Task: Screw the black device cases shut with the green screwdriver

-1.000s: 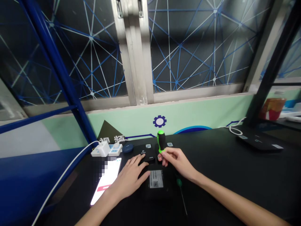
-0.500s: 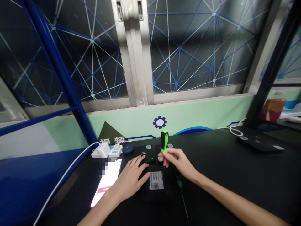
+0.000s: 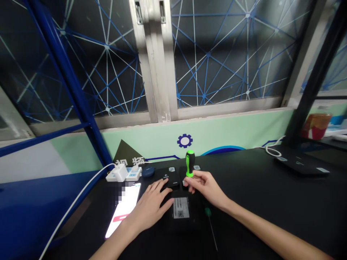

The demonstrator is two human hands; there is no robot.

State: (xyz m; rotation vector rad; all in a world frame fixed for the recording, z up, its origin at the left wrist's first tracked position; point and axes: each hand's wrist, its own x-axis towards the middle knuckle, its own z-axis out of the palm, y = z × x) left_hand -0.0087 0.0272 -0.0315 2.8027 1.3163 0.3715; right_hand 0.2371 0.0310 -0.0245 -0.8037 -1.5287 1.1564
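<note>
A screwdriver [image 3: 190,163] with a green and black handle stands upright in my right hand [image 3: 207,186]. The fingers pinch it just below the handle, and its tip is hard to make out. Below it lies a dark flat device with a white label [image 3: 181,208], whose outline blends into the black table. My left hand [image 3: 154,202] lies flat with fingers spread, its thumb by the label and its fingertips on a black box [image 3: 168,177]. Partly behind my right hand is another black box [image 3: 183,173]. A second screwdriver [image 3: 208,212] with a dark green handle lies on the table.
A lit phone [image 3: 125,206] lies beside my left forearm. Behind it are a white power strip [image 3: 132,174] with a charger and cable, and a dark blue oval case [image 3: 148,172]. Another flat black device [image 3: 300,163] and a white cable [image 3: 272,150] are at the right.
The screwdriver has turned about its axis: the green stripe on its handle has gone from the right side to the left. My left hand holds its place.
</note>
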